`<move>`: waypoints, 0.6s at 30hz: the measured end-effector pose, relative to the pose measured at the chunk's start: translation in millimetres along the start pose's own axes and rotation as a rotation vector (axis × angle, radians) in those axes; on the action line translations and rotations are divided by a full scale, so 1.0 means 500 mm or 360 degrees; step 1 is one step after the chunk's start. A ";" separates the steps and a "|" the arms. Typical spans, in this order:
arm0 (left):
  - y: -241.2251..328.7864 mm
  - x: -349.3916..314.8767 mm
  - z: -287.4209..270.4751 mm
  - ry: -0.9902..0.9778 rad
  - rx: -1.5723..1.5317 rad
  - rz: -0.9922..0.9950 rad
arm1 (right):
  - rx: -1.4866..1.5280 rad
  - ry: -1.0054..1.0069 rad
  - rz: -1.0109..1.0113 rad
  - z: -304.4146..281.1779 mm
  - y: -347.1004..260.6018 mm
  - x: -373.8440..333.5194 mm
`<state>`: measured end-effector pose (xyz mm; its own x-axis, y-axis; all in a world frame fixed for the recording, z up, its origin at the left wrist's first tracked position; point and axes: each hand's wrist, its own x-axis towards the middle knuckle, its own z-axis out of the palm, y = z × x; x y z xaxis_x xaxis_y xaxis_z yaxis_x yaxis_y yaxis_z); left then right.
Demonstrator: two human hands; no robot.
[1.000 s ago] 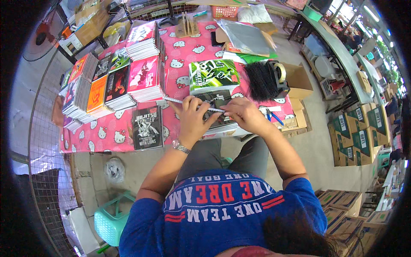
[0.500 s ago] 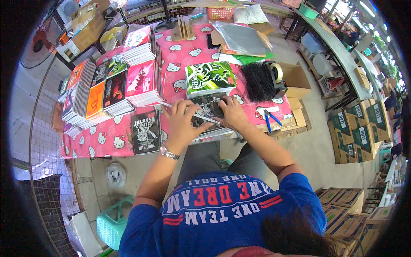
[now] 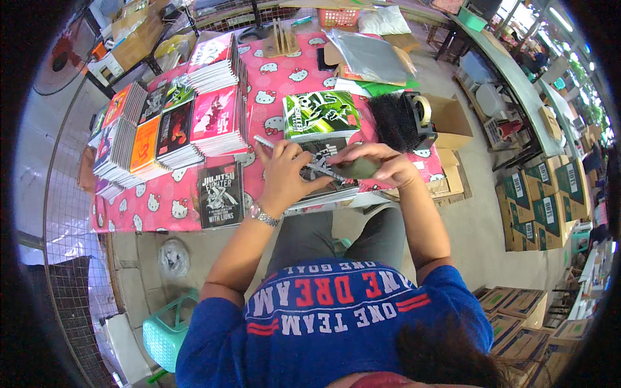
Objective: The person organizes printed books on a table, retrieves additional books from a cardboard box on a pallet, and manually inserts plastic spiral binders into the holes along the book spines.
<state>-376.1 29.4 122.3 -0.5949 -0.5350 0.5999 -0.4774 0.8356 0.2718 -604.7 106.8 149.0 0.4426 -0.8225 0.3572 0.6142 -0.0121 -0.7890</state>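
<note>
My left hand (image 3: pixel 284 171) is closed on the spiral edge of a thin notebook (image 3: pixel 262 141), which slants down toward my right hand. Beneath it lies a stack of black-covered notebooks (image 3: pixel 323 150) at the table's near edge. My right hand (image 3: pixel 396 167) is curled at the lower right end of that spiral edge. A grey-green patch shows between its fingers; I cannot make out what it is. Just beyond sits a stack of green soccer-cover notebooks (image 3: pixel 321 111). One black notebook (image 3: pixel 220 196) lies flat left of my left hand.
Tall stacks of notebooks (image 3: pixel 217 119) fill the table's left side. At right are a black mesh bundle (image 3: pixel 393 123), a tape dispenser (image 3: pixel 424 116) and an open carton (image 3: pixel 449 119). Clear plastic sleeves (image 3: pixel 369 55) lie at the back. Boxes (image 3: pixel 546 204) stand on the floor.
My right hand has lifted off the stack's cover, moved right and curled by the spiral edge. The blue-handled pliers seen earlier at the right no longer show. The slanted edge has tilted more steeply.
</note>
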 end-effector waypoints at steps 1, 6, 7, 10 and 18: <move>0.002 -0.004 -0.001 -0.0006 0.0004 -0.0005 | -0.0580 0.0063 0.0364 -0.016 -0.005 0.004; -0.001 0.002 -0.011 -0.0077 -0.0059 0.0006 | -0.0352 -0.0229 0.0172 -0.027 -0.009 0.025; 0.000 0.002 -0.017 -0.0126 -0.0027 -0.0001 | -0.1027 -0.0073 0.0553 -0.030 -0.011 0.033; 0.000 0.000 -0.021 -0.0120 -0.0062 -0.0077 | -0.0618 0.0065 0.0237 -0.038 0.001 0.034; -0.079 0.004 -0.021 -0.0131 -0.0035 0.0007 | -0.0382 -0.0250 0.0290 -0.031 0.011 0.071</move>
<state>-351.5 -3.2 120.7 -0.6488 -0.5387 0.5375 -0.4606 0.8402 0.2862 -595.9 68.9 149.7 0.6376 -0.7260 0.2575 0.3526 -0.0221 -0.9355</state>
